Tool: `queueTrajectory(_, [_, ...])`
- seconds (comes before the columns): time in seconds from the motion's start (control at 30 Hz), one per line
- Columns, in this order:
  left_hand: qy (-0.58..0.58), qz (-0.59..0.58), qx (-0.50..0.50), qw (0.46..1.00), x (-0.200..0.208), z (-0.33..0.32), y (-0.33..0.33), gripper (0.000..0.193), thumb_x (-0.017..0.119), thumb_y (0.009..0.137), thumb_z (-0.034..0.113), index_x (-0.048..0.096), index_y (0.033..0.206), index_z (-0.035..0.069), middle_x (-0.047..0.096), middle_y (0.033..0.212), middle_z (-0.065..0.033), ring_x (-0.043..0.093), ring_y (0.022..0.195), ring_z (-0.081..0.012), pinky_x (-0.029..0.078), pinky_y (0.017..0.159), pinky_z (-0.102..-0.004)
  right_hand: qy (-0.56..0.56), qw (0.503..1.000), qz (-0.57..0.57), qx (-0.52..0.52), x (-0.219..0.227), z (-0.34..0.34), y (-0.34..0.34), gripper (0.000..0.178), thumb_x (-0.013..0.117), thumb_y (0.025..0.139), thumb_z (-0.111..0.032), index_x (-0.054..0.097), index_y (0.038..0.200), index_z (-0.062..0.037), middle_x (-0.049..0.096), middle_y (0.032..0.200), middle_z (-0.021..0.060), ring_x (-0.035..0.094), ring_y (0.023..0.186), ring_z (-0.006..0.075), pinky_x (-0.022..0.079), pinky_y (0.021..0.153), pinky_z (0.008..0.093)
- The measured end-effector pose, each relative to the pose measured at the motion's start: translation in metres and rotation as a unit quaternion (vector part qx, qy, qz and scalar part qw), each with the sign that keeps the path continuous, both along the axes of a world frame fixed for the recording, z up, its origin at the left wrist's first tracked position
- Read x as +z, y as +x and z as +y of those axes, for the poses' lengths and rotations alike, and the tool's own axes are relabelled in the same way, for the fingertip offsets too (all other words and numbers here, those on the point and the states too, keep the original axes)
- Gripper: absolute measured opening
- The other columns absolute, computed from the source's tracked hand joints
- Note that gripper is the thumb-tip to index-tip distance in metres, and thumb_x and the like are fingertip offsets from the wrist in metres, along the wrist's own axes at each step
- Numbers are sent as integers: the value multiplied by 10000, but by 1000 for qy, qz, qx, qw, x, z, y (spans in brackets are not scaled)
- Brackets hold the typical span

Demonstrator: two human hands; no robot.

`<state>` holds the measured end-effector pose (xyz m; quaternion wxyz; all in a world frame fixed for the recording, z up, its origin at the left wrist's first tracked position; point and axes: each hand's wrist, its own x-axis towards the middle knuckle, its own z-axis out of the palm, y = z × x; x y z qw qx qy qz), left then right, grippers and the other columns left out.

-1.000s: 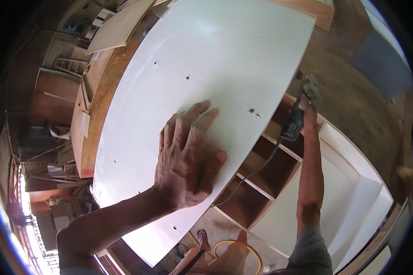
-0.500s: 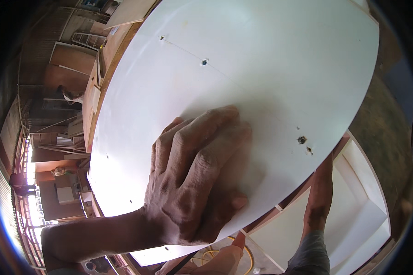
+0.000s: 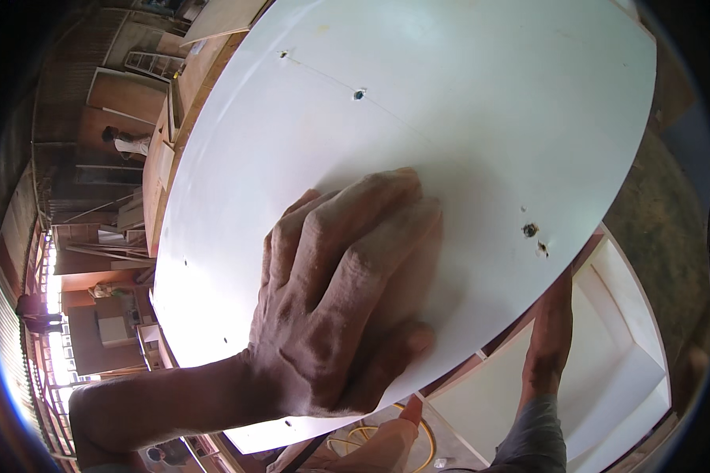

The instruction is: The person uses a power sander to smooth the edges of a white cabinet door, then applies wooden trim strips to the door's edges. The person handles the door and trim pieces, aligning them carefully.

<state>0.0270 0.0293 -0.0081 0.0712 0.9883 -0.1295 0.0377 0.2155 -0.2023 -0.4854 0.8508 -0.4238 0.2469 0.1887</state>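
A large white panel [image 3: 481,102] fills most of the view, tilted, with several rough drilled holes and a thin line across it. My left hand [image 3: 331,284] rests on its face, fingers slightly bent and spread, nothing inside its grasp. My right forearm [image 3: 548,343] passes up behind the panel's lower right edge. The panel hides my right hand, so its grip cannot be seen. Below that edge stands an open white cabinet box [image 3: 607,355] with reddish-brown edges and inner dividers.
A yellow hose [image 3: 427,441] curls on the floor beneath the panel. To the left are a wooden workbench [image 3: 205,87] and stacked boards [image 3: 122,91]. Another person [image 3: 130,144] stands beyond the bench. Bare floor [image 3: 655,205] shows at the right.
The panel's marked holes have shifted slightly, the right ones toward the right and the upper ones upward. My left hand has moved a little right with it. The person in the background shows more fully.
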Motion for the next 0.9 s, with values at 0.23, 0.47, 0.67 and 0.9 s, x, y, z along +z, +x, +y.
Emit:
queueTrajectory(0.23, [-29,-12,15,999,1,-3,-7,609,541,960,379,461,1395,-40,456,1411,-268,445,1289,-398,340,1076,-487,-10,998,-36,-41,97,-7,-13,353,739,893,-339,611,1056,-53,624,798,81,643,621,210,570,561,345])
queueTrajectory(0.47, [-47,-37,17,998,1,-7,-14,548,558,954,299,446,1402,2,439,1409,-250,442,1265,-407,342,1073,-507,-28,993,-110,-1,176,-26,-15,345,707,915,-344,618,1044,-37,660,818,98,674,648,225,578,598,342])
queueTrajectory(0.67, [-66,-52,19,996,3,-11,-17,543,577,940,233,422,1411,12,438,1410,-242,449,1247,-412,349,1071,-510,-81,984,-151,-42,281,-24,-19,378,768,862,-390,606,987,-72,611,740,72,642,565,219,552,504,337])
queueTrajectory(0.9, [-72,-60,11,996,1,-9,-15,535,574,945,232,419,1410,17,438,1410,-239,448,1245,-410,353,1069,-511,-46,987,-151,-34,296,-31,-14,373,785,851,-309,621,1018,-19,632,753,80,658,573,231,574,507,365])
